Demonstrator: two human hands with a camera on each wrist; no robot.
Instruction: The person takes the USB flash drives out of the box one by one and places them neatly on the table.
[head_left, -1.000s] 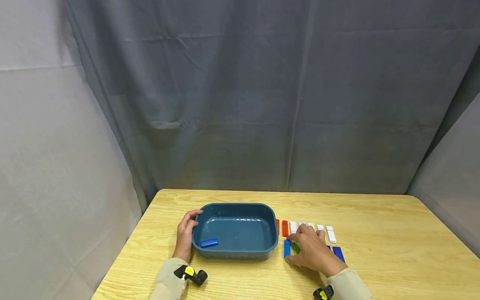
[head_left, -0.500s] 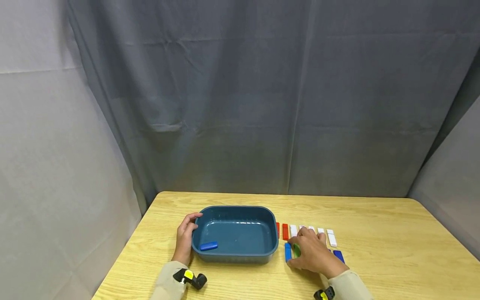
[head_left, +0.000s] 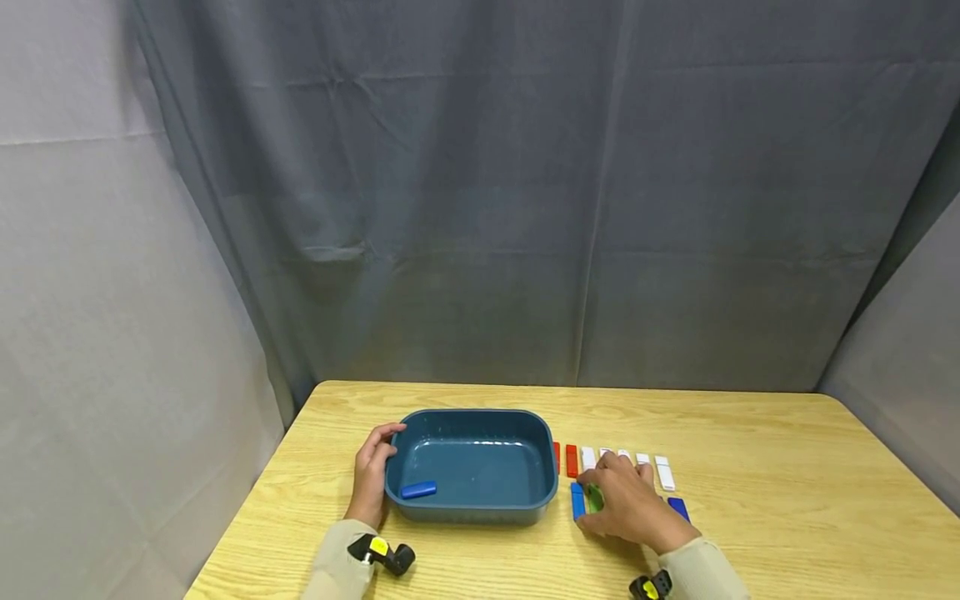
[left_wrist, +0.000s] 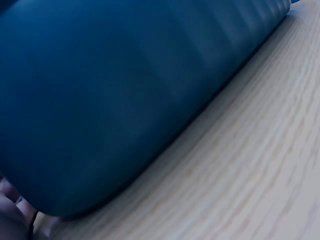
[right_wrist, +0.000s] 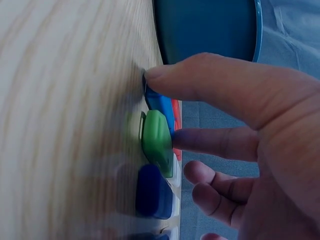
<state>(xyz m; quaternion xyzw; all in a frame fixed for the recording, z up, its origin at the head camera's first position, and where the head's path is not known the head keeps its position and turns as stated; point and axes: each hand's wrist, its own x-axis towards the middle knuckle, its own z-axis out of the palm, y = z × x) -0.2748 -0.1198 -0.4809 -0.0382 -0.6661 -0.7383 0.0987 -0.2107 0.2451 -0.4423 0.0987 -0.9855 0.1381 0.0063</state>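
A dark teal tub (head_left: 472,514) stands on the table, and one blue USB stick (head_left: 418,489) lies inside it at the near left. My left hand (head_left: 370,475) holds the tub's left side, fingers at the rim. To the right of the tub, my right hand (head_left: 626,504) pinches a light blue USB stick (head_left: 577,502) end to end between thumb and index finger. That stick lies at the table, the other fingers hanging free above. Close beside it is a green USB stick (right_wrist: 156,135), then a dark blue one (right_wrist: 151,191), partly covered by the hand in the head view.
Behind the right hand runs a row of red sticks (head_left: 572,461) and white sticks (head_left: 664,472). Another dark blue stick (head_left: 678,508) lies right of the hand. The wooden table (head_left: 787,483) reaches back to a grey curtain (head_left: 480,208).
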